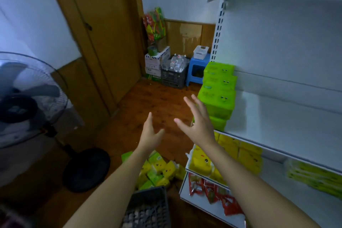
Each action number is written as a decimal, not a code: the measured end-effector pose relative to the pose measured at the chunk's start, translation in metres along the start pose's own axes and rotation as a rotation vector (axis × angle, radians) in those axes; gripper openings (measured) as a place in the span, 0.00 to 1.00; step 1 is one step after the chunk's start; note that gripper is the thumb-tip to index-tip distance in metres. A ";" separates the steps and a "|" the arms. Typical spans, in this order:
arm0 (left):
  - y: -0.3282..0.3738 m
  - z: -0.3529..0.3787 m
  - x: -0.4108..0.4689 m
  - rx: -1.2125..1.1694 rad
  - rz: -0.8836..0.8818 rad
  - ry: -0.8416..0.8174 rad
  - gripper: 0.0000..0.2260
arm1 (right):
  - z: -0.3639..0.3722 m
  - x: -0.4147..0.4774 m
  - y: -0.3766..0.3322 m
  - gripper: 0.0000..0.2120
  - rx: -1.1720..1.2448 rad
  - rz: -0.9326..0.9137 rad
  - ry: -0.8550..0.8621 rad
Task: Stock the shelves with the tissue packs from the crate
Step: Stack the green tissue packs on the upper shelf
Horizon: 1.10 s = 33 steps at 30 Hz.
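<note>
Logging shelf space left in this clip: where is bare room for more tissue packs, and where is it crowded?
The middle shelf is bare from the green packs at its left end rightward. The shelf below is crowded with yellow packs. Bare wood floor lies between the loose packs by the crate and the door.

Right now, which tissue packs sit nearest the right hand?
The green stack, right beside the right hand. The yellow packs lie lower: some shelved beneath it, others on the floor.
</note>
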<state>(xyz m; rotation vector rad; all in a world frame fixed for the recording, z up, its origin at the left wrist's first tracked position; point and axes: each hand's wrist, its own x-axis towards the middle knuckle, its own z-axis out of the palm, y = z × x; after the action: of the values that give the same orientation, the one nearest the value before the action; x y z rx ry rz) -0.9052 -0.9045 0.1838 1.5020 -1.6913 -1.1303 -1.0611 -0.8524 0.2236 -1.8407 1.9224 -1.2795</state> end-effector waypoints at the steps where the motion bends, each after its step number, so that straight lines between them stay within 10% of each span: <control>1: -0.013 -0.015 -0.005 0.003 -0.035 0.028 0.34 | 0.016 -0.006 -0.008 0.31 0.034 0.015 -0.066; 8: -0.120 -0.128 -0.030 0.076 -0.263 0.097 0.25 | 0.129 -0.053 -0.040 0.33 0.077 0.151 -0.544; 18: -0.247 -0.235 -0.034 0.187 -0.324 -0.063 0.25 | 0.306 -0.106 -0.082 0.35 0.150 0.426 -0.671; 33: -0.586 -0.095 -0.043 0.282 -0.641 -0.344 0.23 | 0.526 -0.313 0.088 0.38 0.163 0.945 -0.973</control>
<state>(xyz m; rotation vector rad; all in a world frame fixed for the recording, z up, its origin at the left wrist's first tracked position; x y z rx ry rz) -0.5429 -0.8791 -0.2874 2.2330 -1.6814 -1.5972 -0.7128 -0.8202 -0.2867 -0.8933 1.6205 -0.1469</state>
